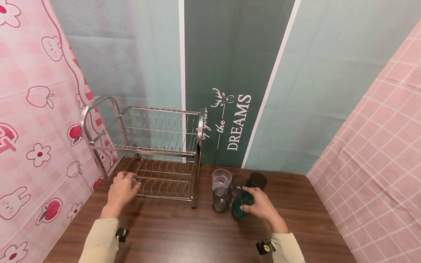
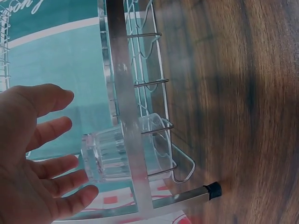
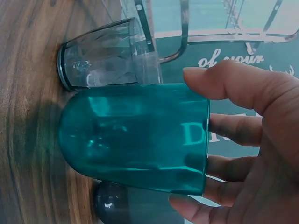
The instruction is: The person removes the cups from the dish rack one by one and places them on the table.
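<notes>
In the head view my left hand [image 1: 121,190] hovers at the left end of the metal dish rack [image 1: 164,151]. Beside its fingertips a clear ribbed glass [image 2: 112,154] sits upside down on the lower tier. The left wrist view has these fingers spread loosely near the glass's thick base, not wrapped around it. My right hand [image 1: 261,208] holds a teal cup [image 3: 135,135] near its rim, thumb on one side and fingers on the other. This cup stands upright on the table, next to a grey see-through glass [image 1: 221,201].
Behind the teal cup are a clear tumbler [image 1: 222,178], another smoky glass [image 1: 238,184] and a dark cup [image 1: 258,179], close together on the wooden table [image 1: 184,233]. Fabric walls rise at the back and both sides. The rack's upper tier [image 1: 154,140] overhangs the lower one.
</notes>
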`<state>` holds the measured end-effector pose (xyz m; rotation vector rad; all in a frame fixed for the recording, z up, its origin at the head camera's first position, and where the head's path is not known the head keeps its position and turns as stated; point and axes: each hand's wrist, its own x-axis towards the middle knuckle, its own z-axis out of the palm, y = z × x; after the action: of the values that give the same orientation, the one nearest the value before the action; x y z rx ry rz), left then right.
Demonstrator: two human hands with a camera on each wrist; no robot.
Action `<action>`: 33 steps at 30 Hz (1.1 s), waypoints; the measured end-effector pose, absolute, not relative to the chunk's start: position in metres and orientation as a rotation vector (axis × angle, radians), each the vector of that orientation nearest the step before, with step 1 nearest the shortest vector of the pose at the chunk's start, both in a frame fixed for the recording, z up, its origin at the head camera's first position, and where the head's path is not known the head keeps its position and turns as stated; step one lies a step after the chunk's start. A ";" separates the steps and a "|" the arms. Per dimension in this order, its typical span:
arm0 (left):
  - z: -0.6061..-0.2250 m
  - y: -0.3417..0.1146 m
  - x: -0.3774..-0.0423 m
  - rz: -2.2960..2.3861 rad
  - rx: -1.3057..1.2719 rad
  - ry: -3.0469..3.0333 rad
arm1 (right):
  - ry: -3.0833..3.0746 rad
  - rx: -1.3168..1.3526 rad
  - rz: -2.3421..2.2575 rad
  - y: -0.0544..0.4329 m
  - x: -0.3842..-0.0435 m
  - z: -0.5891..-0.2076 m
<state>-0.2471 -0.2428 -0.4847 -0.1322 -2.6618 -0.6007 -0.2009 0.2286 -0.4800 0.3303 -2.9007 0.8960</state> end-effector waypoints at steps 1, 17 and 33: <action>-0.485 -0.243 -0.248 -0.598 -0.129 -2.657 | -2.900 0.326 0.886 0.228 -0.202 -0.481; -0.491 -0.247 -0.260 -0.587 -0.059 -2.639 | -2.923 0.298 0.750 0.212 -0.211 -0.494; -0.497 -0.251 -0.265 -0.726 0.005 -2.669 | -2.936 0.295 0.592 0.207 -0.217 -0.493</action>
<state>-0.2651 -0.2510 -0.4968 0.0050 -2.6693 -0.7258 -0.2171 0.2066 -0.4930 0.2952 -2.9363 0.5925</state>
